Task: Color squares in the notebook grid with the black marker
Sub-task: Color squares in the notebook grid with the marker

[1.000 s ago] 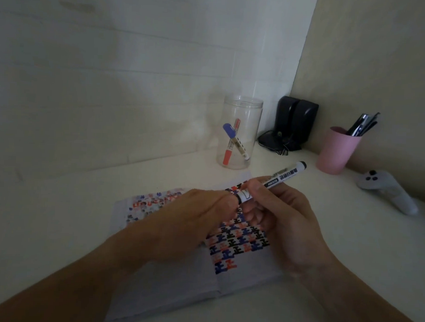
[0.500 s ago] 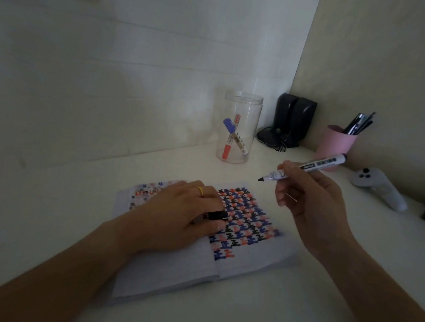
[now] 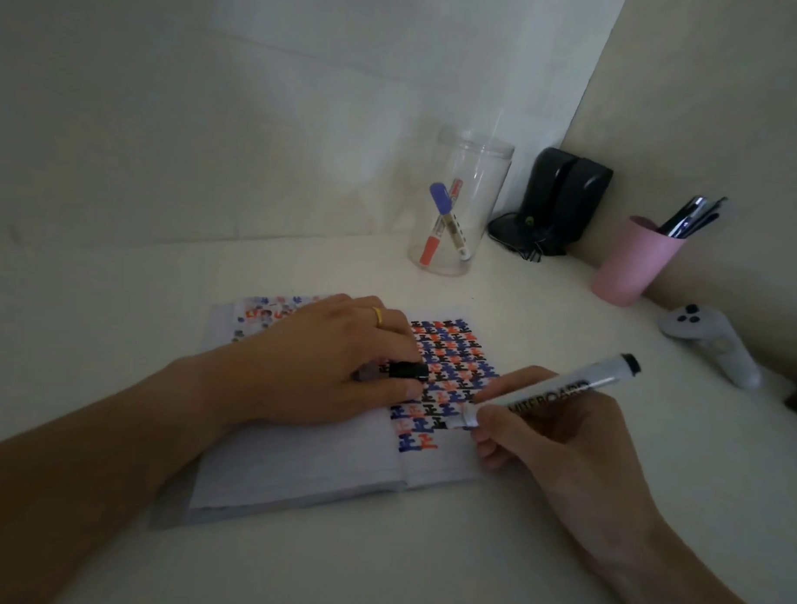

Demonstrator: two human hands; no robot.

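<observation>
Notebook [image 3: 318, 470]: open on desk, near centre; right page part-filled with coloured squares.
Left hand [image 3: 322, 367]: flat on page, pinning it; fingers curled round black cap [image 3: 408, 371].
Right hand [image 3: 550, 438]: closed in writing grip on black marker [image 3: 547, 397], tip at pattern's near edge, seemingly to fill the next square.

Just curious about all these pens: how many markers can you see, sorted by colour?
Black marker, uncapped in the right hand: 1
Blue-capped marker in the clear jar: 1
Red-capped marker in the jar: 1
Total: 3
</observation>
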